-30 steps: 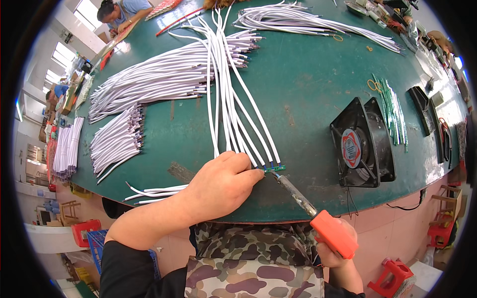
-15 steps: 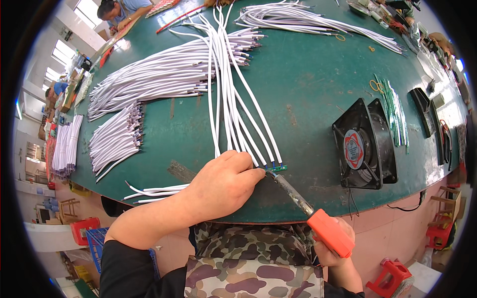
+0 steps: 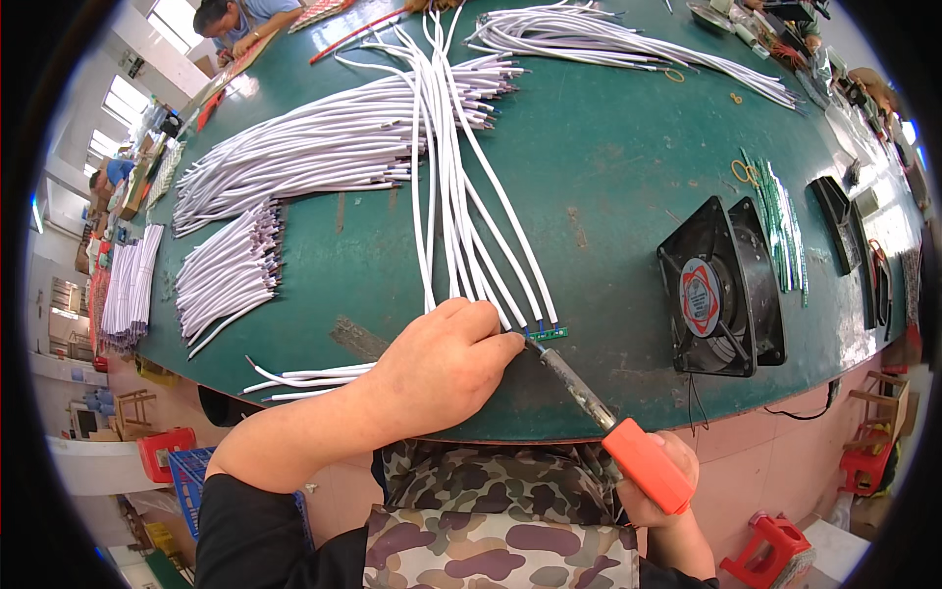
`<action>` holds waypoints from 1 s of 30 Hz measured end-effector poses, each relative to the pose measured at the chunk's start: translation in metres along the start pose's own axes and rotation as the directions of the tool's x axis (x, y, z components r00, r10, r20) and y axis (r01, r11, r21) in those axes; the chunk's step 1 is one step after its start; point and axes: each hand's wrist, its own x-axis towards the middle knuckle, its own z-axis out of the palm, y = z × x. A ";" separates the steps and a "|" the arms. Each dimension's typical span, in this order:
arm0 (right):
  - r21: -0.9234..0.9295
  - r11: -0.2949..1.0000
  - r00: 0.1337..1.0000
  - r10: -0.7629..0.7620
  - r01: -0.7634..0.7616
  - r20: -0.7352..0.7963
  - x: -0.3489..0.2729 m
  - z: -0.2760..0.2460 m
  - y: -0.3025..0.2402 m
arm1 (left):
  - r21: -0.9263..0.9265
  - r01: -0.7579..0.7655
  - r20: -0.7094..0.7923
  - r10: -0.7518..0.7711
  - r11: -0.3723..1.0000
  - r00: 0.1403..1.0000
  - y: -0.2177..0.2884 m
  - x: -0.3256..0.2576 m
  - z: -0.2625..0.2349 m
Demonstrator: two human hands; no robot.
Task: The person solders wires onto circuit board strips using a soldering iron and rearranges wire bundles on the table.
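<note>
— Looking at the small green circuit board (image 3: 548, 334) first: where is it, and what is it like?

— It lies near the front edge of the green table (image 3: 608, 167), a narrow green strip. I see white cables (image 3: 461, 226) running down to it from the far side, with short blue ends at the board.

— And my hands?

— My left hand (image 3: 442, 368) is curled, palm down, pressing on the cable ends just left of the board; fingers bent, nothing gripped that I can make out. My right hand (image 3: 659, 481) is closed around the orange handle of the soldering iron (image 3: 599, 417), whose metal tip touches the board's left end.

— Counts?

— One board, one iron. I cannot count the cables at the board exactly; several. About them I count four loose heaps of white cables: one long heap (image 3: 324, 152) at left centre, one shorter (image 3: 226, 275) below it, a few (image 3: 304, 376) by my left wrist, one (image 3: 608, 39) at the far side. One black fan (image 3: 721, 290) stands to the right, well apart from the board.
</note>
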 end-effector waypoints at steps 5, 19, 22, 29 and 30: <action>0.081 0.996 0.999 -0.039 0.036 0.029 -0.002 -0.001 0.006 | 0.009 0.003 0.008 -0.003 1.000 1.000 0.001 0.000 0.000; 0.088 0.993 0.997 -0.081 0.080 0.012 -0.001 0.000 0.008 | 0.039 -0.004 0.014 0.003 0.999 1.000 0.003 0.000 0.001; 0.112 0.990 0.996 -0.086 0.085 0.012 0.002 0.000 0.008 | 0.038 0.001 0.012 -0.001 0.999 1.000 0.002 -0.001 0.001; 0.117 0.993 0.999 0.032 -0.033 0.007 0.005 0.001 0.001 | 0.039 -0.004 0.013 0.003 0.999 1.000 0.002 0.000 0.001; 0.064 0.997 0.999 0.050 -0.048 -0.020 0.005 0.002 0.000 | 0.040 -0.005 0.009 0.005 0.999 1.000 0.001 -0.001 0.002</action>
